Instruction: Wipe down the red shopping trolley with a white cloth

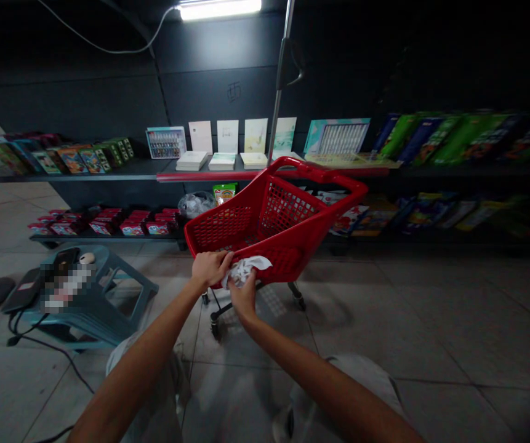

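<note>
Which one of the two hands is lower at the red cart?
The right hand, below the white cloth, is the lower one; the left hand sits higher, at the top edge of the red cart, beside the cloth.

Left hand [212,269] on red cart [222,227], right hand [242,299] gripping white cloth [245,269]

Worn on the head, facing forward and down: hands [212,269] close below, cart [228,224] just ahead, shelves [84,172] farther off.
</note>
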Action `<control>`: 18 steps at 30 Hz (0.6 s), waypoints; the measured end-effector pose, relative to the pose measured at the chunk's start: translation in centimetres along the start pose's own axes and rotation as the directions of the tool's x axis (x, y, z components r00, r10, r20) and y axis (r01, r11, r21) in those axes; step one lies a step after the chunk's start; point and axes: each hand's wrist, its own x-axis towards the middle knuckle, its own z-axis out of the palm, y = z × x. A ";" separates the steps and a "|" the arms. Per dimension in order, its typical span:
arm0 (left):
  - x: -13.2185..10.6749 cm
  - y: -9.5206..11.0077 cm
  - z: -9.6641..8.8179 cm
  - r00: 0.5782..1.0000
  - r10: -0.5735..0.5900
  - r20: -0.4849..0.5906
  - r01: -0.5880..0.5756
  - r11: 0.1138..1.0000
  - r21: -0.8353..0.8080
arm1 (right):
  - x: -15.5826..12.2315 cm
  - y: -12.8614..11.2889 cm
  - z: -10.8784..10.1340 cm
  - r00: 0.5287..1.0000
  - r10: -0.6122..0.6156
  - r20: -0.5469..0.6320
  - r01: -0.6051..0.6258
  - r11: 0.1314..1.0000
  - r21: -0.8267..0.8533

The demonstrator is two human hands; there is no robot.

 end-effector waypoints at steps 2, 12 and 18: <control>0.0 0.1 0.0 1.000 -0.006 0.001 0.006 1.000 0.004 | -0.5 -0.1 -0.4 0.994 -0.049 0.097 0.051 0.999 -0.016; 0.0 -0.6 -0.3 0.999 0.031 0.029 -0.032 0.999 0.035 | 3.1 -1.5 -3.4 0.742 -0.328 0.584 0.604 0.705 -0.372; 0.1 -1.4 -0.3 0.998 0.048 0.036 -0.049 0.998 0.035 | 10.9 -2.5 -12.2 0.835 -0.356 0.420 0.546 0.627 -0.555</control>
